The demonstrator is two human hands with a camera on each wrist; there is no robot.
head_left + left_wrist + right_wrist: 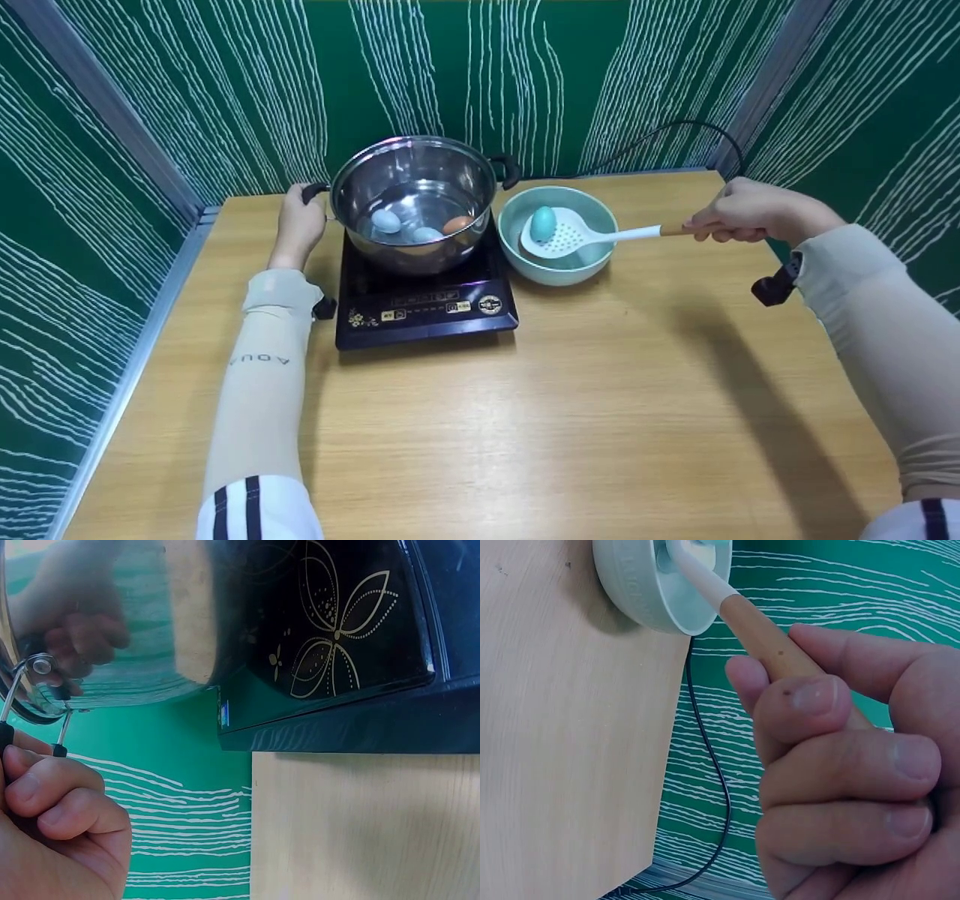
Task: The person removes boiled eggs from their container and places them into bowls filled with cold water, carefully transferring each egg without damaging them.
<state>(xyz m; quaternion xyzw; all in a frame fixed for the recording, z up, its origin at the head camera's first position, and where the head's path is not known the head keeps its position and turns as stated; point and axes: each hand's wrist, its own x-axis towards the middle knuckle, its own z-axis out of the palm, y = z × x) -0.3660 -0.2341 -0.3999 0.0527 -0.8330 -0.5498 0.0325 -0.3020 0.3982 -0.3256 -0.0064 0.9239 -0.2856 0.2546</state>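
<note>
My left hand (301, 223) grips the black side handle (315, 192) of a steel pot (412, 259); the left wrist view shows its fingers (79, 806) curled at that handle. Inside the pot lie a pale blue egg (385, 221), a second pale egg (427, 235) and a brown egg (457, 224). With my right hand (757, 210) I hold a white slotted spoon (574, 234) by its wooden handle (769, 637). A turquoise egg (543, 223) rests on the spoon's head, over a light green bowl (555, 276). Part of the bowl's inside is hidden under the spoon.
Beneath the pot is a black induction cooker (427, 319) on a wooden table (480, 435). Green walls (585, 67) with white lines enclose the table at the back and sides. A black cable (675, 124) runs behind the bowl at the back right.
</note>
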